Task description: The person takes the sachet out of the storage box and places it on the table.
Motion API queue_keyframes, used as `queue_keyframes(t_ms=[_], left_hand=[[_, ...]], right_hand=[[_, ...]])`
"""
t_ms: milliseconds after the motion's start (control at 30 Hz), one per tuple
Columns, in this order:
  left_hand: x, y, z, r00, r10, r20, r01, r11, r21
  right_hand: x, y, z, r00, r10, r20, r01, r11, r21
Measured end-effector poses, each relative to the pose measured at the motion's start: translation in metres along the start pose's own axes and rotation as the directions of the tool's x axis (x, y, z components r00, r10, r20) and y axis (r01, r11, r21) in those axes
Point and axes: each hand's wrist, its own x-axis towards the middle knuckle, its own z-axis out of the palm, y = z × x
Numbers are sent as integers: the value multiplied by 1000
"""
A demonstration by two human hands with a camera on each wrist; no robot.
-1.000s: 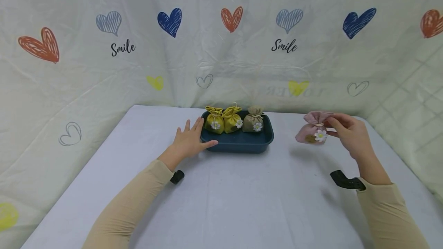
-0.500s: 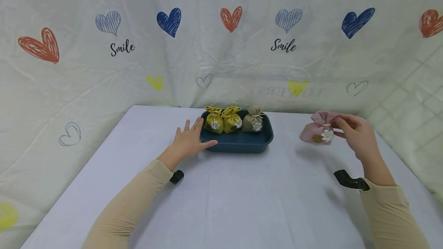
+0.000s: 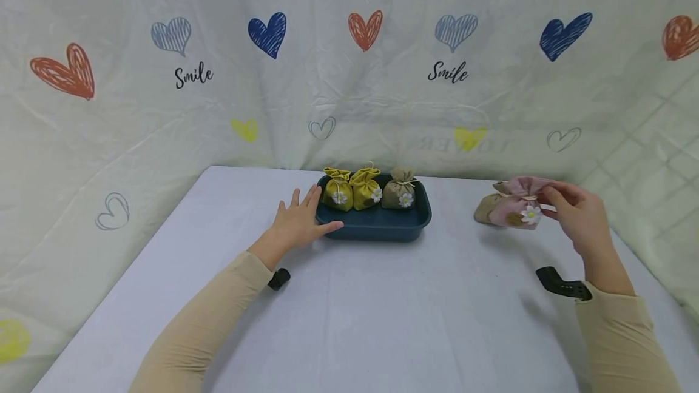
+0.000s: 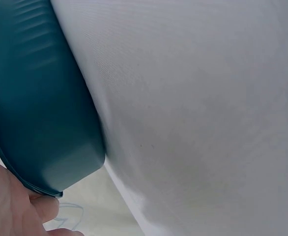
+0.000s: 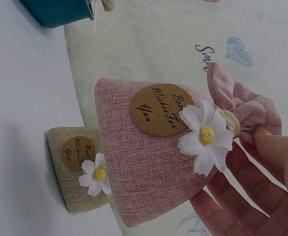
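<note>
My right hand [image 3: 579, 214] pinches the gathered neck of a pink drawstring pouch [image 5: 149, 152] between thumb and fingers. The pouch bears a white fabric flower and a round brown label, and a shadow falls on the table below it. Partly hidden behind it stands a beige pouch [image 5: 77, 172] on the table, with its own flower and label. My left hand [image 3: 295, 221] lies with spread fingers against the left end of a dark teal tray [image 3: 377, 232]. In the left wrist view its fingertips touch the tray's rim.
Along the tray's back half stand two yellow pouches [image 3: 337, 191] and an olive-brown pouch [image 3: 398, 193]. A white cloth covers the table [image 3: 355, 314]. Behind it hangs a pale curtain [image 3: 349, 90] printed with hearts.
My right hand has moved to the right with the pink pouch, and the beige pouch behind has come into sight. The left hand and the tray have stayed in place.
</note>
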Motion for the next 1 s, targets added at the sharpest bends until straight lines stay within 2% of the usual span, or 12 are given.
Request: queue_keyframes(t_ms=[333, 667, 1000], left_hand=[[-1, 0, -2, 1000, -2, 4, 2, 1000, -1], [0, 0, 0, 1000, 1, -2, -1, 1000, 8], [0, 0, -1, 1000, -2, -2, 2, 1000, 4]], right_hand=[[3, 3, -8, 999, 28, -21, -29, 1000, -13], [4, 13, -15, 996, 38, -81, -38, 999, -6], [8, 22, -26, 989, 107, -101, -107, 994, 2]])
